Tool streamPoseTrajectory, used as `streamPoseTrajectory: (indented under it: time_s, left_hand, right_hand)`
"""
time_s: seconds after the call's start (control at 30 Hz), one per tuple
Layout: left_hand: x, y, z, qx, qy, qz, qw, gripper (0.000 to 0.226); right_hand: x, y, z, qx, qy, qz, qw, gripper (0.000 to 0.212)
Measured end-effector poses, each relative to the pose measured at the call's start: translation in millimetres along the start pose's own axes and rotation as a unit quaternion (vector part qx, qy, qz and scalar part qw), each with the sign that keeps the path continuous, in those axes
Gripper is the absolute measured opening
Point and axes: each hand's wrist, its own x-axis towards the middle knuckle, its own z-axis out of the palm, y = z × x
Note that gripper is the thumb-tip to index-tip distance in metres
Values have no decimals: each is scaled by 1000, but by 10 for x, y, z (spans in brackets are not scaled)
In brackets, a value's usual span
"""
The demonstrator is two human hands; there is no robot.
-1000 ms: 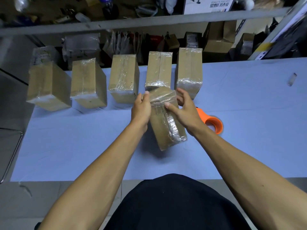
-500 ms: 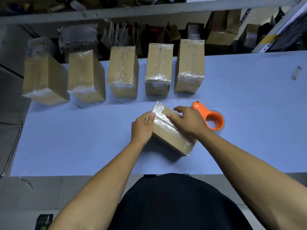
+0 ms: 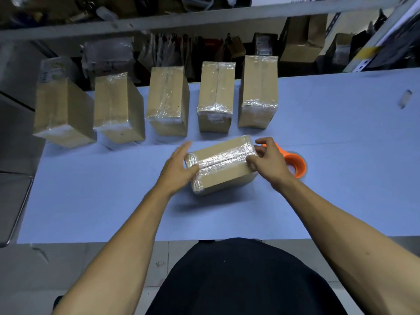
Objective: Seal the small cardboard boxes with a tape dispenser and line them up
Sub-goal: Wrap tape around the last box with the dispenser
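Observation:
A small cardboard box [image 3: 222, 169] wrapped in clear tape lies on its side, skewed, on the blue table [image 3: 341, 189]. My left hand [image 3: 177, 169] lies against its left end, fingers straight and thumb resting on top. My right hand [image 3: 270, 162] grips the right end with curled fingers and thumb. Just behind my right hand lies the orange tape dispenser [image 3: 297, 164], partly hidden. Several taped boxes stand in a row along the far edge, from the leftmost box [image 3: 61, 110] to the rightmost box [image 3: 258, 92].
A small scrap of tape [image 3: 404, 98] lies at the far right of the table. Behind the row, a metal shelf rail [image 3: 204, 12] and stored boxes and bags fill the background. A grey metal surface [image 3: 13, 201] borders the table's left edge.
The box came down from mid-air onto the table and was turned so its long side runs left to right. My hands shifted to its two ends and my left fingers straightened.

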Motion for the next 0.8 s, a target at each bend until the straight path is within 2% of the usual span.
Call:
streamPoseTrajectory:
  time_s: [0.07, 0.1, 0.17, 0.23, 0.3, 0.37, 0.43, 0.5, 0.53, 0.57, 0.63, 0.67, 0.73, 0.8]
  left_hand:
    - [5, -15, -18, 2, -23, 6, 1000, 62]
    - [-8, -11, -25, -4, -37, -16, 999, 65]
    - [-59, 8, -14, 2, -77, -44, 996, 83]
    - [-104, 17, 52, 34, -103, -28, 994, 99]
    - [-135, 52, 129, 29, -139, -9, 990, 104]
    - [-127, 80, 234, 0, -158, 14, 987, 107]
    - [-89, 143, 335, -16, -94, 25, 995, 109]
    - [-43, 226, 424, 10, -13, 44, 999, 101]
    - [-32, 265, 465, 39, 5, 62, 997, 95]
    - [-19, 274, 507, 60, 8, 76, 995, 88]
    - [-26, 265, 559, 69, 12, 82, 994, 81]
    - [-34, 246, 571, 65, 17, 76, 995, 80]
    - [-61, 214, 565, 55, 21, 63, 996, 79]
    - [-70, 203, 547, 47, 20, 59, 997, 79]
  right_hand:
    - [27, 13, 26, -47, 35, -28, 998, 38]
    - [41, 12, 38, -76, 68, -39, 994, 38]
    - [44, -3, 64, -114, 136, -41, 983, 43]
    - [42, -19, 103, -101, 155, -32, 982, 47]
    - [7, -54, 164, -37, 111, -7, 993, 50]
    - [-42, -74, 225, 29, 45, 1, 999, 62]
    - [-61, -76, 260, 71, -31, -5, 997, 70]
    - [-45, -80, 267, 60, -98, -30, 993, 59]
    - [-31, -77, 254, 35, -95, -50, 994, 50]
    - [-10, -52, 224, -8, -51, -65, 997, 44]
    - [73, 80, 105, -140, 84, -78, 984, 42]
    - [117, 177, 21, -220, 122, -78, 965, 45]
    - [138, 373, -133, -323, 101, -25, 941, 58]
    - [132, 509, -212, -337, 56, 17, 940, 71]
